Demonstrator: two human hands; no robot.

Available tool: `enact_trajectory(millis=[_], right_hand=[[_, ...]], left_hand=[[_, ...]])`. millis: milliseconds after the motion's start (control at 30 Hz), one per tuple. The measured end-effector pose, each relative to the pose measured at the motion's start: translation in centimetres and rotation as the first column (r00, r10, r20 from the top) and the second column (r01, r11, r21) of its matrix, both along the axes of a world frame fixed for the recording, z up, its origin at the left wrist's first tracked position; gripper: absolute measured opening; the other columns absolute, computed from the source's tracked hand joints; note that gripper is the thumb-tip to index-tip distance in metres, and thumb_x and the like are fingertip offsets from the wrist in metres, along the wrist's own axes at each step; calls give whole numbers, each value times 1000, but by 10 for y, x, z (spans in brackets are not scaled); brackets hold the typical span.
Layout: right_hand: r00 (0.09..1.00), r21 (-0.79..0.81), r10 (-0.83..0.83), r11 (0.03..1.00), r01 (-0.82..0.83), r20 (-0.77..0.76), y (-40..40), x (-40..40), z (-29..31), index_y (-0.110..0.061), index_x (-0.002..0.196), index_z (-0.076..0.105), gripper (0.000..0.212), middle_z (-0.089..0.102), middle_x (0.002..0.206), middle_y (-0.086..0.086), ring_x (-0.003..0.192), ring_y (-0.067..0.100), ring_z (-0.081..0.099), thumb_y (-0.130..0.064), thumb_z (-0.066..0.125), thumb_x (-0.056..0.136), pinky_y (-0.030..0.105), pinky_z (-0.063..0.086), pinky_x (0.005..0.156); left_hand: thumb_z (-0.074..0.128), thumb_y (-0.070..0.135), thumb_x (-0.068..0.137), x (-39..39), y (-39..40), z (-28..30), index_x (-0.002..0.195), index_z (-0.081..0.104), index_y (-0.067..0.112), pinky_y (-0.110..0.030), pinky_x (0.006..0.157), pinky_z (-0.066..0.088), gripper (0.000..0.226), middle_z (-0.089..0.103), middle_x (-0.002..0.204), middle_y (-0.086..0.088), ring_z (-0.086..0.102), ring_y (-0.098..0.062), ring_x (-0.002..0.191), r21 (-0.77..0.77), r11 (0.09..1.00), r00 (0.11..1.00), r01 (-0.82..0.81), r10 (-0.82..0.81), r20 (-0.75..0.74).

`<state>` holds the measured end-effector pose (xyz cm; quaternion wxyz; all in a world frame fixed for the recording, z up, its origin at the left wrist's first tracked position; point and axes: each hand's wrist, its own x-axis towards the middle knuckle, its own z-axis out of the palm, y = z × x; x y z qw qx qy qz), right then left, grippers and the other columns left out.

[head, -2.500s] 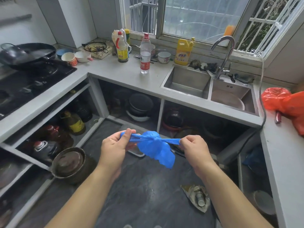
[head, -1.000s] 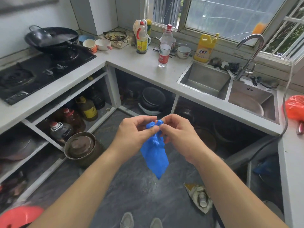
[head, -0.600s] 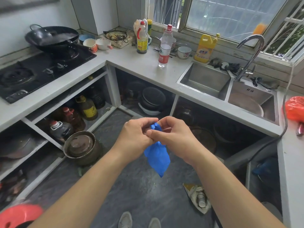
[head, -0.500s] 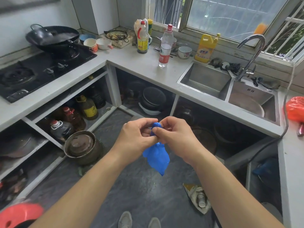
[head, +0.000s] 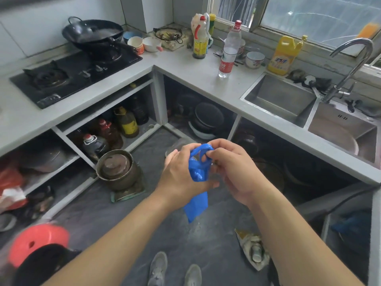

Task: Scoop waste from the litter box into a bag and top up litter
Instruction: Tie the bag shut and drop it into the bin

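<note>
A small blue plastic bag (head: 196,204) hangs in front of me above the dark kitchen floor. Its twisted top forms a loop between my two hands. My left hand (head: 179,176) grips the bag's neck from the left. The fingers of my right hand (head: 231,166) pinch the blue loop at the top. The bag's lower end dangles free below my hands. No litter box or scoop is in view.
An L-shaped grey counter (head: 208,83) holds a stove (head: 76,77) with a wok, bottles and a double sink (head: 309,112). A metal pot (head: 117,169) stands on the floor at left. A red lid (head: 38,243) lies at lower left, crumpled packaging (head: 253,249) at lower right.
Earlier I pulled the bag's ends apart, then brought my hands together. The top now forms a loop between my fingers, and the view has tilted down and right.
</note>
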<state>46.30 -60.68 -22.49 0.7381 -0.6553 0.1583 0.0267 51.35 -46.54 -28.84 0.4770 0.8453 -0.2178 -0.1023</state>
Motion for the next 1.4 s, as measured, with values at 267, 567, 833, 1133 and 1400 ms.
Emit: enact_trajectory(millis=[267, 567, 833, 1133, 1400], right_hand=[[995, 107, 89, 990, -93, 48, 4, -4, 8, -3, 80, 55, 14, 53, 68, 9, 69, 26, 54, 0, 43, 86, 32, 43, 63], [986, -167, 167, 971, -169, -25, 41, 5, 13, -22, 62, 46, 23, 44, 61, -2, 72, 23, 36, -25, 66, 73, 37, 28, 63], [925, -398, 380, 845, -357, -22, 127, 32, 9, -2, 79, 47, 32, 46, 70, 5, 63, 17, 37, -21, 71, 89, 32, 33, 58], [628, -570, 738, 414, -710, -246, 267, 57, 1, -5, 77, 52, 23, 42, 60, -6, 50, 5, 33, -15, 71, 85, 11, 29, 45], [654, -607, 694, 390, -692, -301, 354, 79, -14, -1, 73, 51, 25, 39, 54, -6, 43, 6, 29, -12, 70, 86, 16, 26, 41]], left_hand=[[78, 31, 60, -21, 0, -63, 118, 56, 22, -34, 90, 38, 63, 54, 92, 20, 51, -15, 89, 76, 979, 960, -190, 169, 221], [71, 20, 59, -43, 58, -112, 73, 50, 22, -34, 68, 28, 26, 42, 64, 15, 48, -23, 63, 150, 903, 831, -403, 292, 475], [78, 30, 63, -33, 149, -126, 80, 53, 19, -41, 74, 41, 32, 57, 73, 5, 55, -26, 77, 277, 774, 808, -569, 465, 362], [73, 48, 62, -22, 235, -110, 84, 61, 52, -46, 77, 53, 25, 68, 77, -5, 65, -30, 82, -198, 870, 888, -451, 417, -193], [68, 18, 64, -27, 342, -150, 66, 41, 25, -27, 61, 25, 28, 39, 50, 14, 51, -30, 52, 57, 763, 762, -644, 634, 134]])
